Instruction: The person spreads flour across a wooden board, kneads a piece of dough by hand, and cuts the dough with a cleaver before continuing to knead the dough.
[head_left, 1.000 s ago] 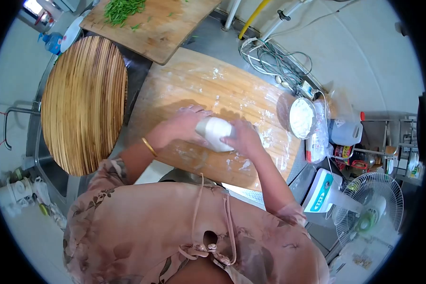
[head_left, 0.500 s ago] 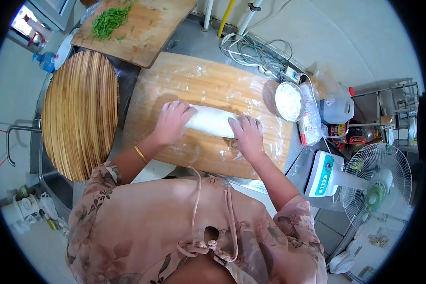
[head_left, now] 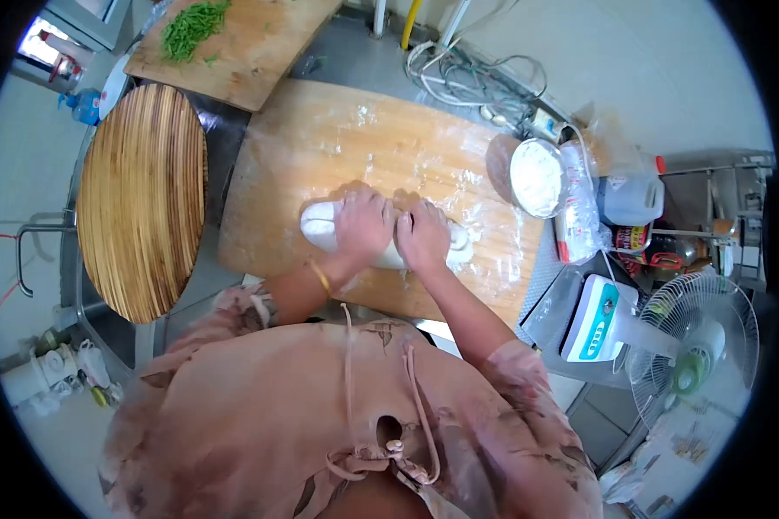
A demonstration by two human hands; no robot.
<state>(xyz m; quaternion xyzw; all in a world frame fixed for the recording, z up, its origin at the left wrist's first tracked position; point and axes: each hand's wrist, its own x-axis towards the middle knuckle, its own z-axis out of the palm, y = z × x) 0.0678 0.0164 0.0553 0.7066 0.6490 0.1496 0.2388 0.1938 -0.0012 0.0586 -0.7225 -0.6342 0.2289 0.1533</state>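
A floured white dough roll [head_left: 320, 227] lies crosswise on the wooden board [head_left: 312, 121]. My left hand [head_left: 365, 227] presses over its middle, fingers together and curled round the far side. Close beside it, my right hand [head_left: 424, 235] grips the roll's right half. The thumbs are near each other at the centre. The left end shows a fold line, and the right end shows loose layers. Whether anything is inside the roll is hidden. Flour is dusted over the board.
A bowl of flour [head_left: 537, 177] stands at the board's right edge, by a plastic-wrapped package [head_left: 576, 208]. Chopped greens [head_left: 192, 30] lie on another board [head_left: 251, 43] behind. A round striped wooden board [head_left: 143, 203] is at left; a scale [head_left: 599, 318] and fan [head_left: 694, 346] at right.
My hands have come together from the two ends of the dough roll to its middle, uncovering both ends. The roll now lies slightly nearer to me. The view has shifted a little.
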